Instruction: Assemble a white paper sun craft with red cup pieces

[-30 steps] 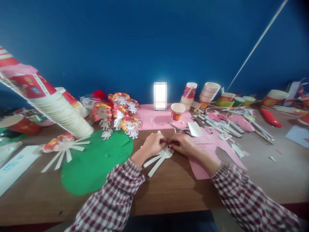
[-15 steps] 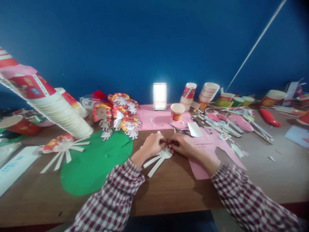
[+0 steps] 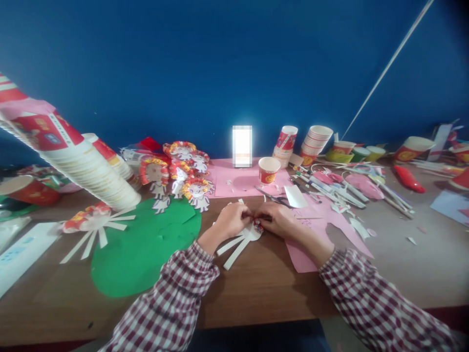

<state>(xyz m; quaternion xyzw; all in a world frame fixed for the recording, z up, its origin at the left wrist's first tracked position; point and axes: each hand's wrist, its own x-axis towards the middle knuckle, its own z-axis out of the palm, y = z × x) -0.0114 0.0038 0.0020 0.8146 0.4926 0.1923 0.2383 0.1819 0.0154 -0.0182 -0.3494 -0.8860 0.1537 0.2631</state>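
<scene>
In front of me, a paper cup cut into white strips [image 3: 238, 252] lies splayed on the wooden table, a red printed part showing between my hands. My left hand [image 3: 233, 220] is closed, thumb and fingers pinched at the far side of the cut cup. From the other side my right hand [image 3: 275, 218] pinches it too, the fingertips of both hands nearly meeting. The fingers hide the exact spot they grip. Beyond my right hand are scissors [image 3: 273, 196] and a piece of white paper [image 3: 296, 196].
To the left lie a green paper sheet [image 3: 146, 264], another cut-strip cup [image 3: 97, 222] and a long leaning stack of cups [image 3: 95, 166]. Several paper figures [image 3: 179, 178] stand behind. Pink paper [image 3: 302, 254], cup stacks [image 3: 315, 142] and markers [image 3: 344, 193] are at the right.
</scene>
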